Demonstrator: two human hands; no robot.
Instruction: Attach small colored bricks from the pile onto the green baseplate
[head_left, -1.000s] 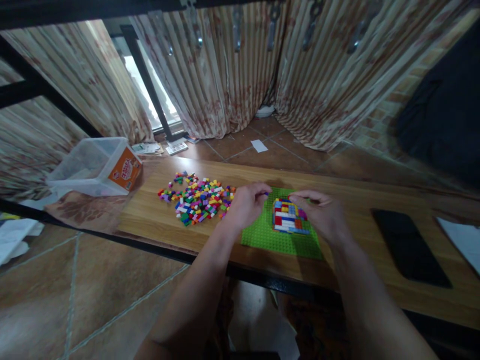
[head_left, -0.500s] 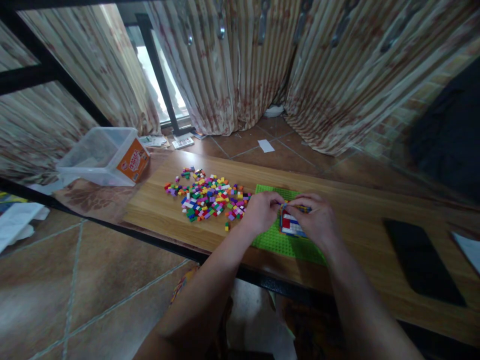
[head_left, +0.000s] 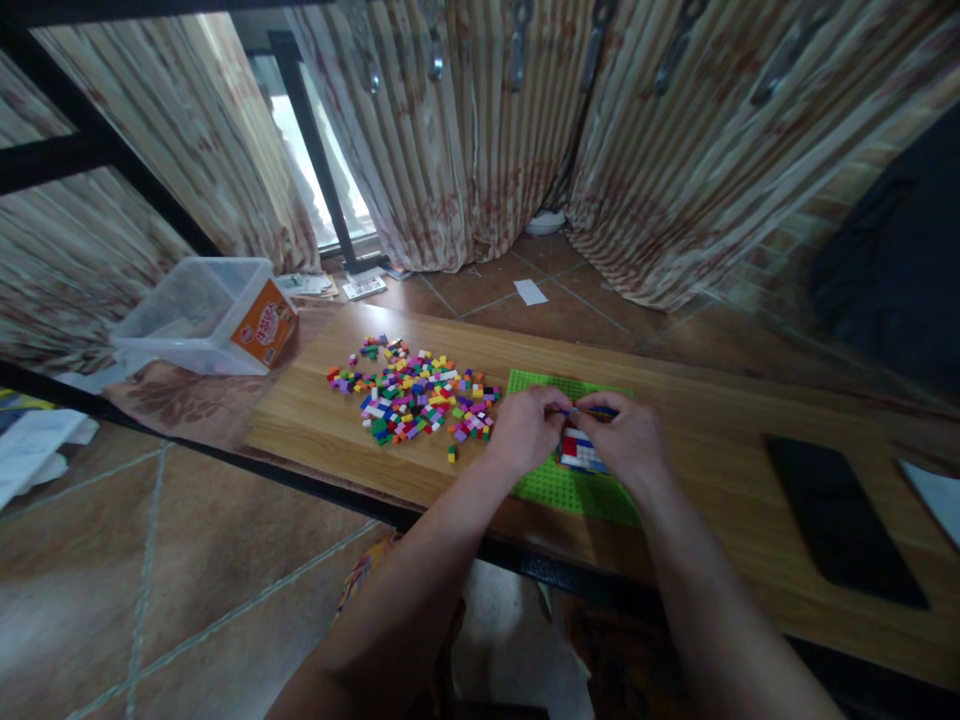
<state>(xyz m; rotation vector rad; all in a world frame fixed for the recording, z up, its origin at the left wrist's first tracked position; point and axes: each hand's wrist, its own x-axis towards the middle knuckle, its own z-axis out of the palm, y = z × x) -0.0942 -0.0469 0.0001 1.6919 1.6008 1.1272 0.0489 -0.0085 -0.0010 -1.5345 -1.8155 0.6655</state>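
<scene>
A green studded baseplate (head_left: 566, 492) lies on the wooden table, with a low structure of red, white and blue building bricks (head_left: 583, 450) on it. My left hand (head_left: 527, 428) reaches over the plate's left part, its thumb and fingers pinched at the structure's far edge. From the right, my right hand (head_left: 628, 437) meets it there, also pinching. A small bluish building brick (head_left: 572, 411) shows between the two sets of fingertips, mostly hidden by them. My right hand covers the structure's right side.
Left of the plate spreads a pile of loose multicoloured bricks (head_left: 420, 395), with one yellow-green piece (head_left: 452, 454) apart in front. A clear plastic bin (head_left: 202, 310) with an orange label stands at the far left end. A black flat slab (head_left: 844, 520) lies to the right.
Both hands stay over the far edge of the brick structure. My right fingers have shifted slightly and sit closer to my left fingertips. The view has moved a little.
</scene>
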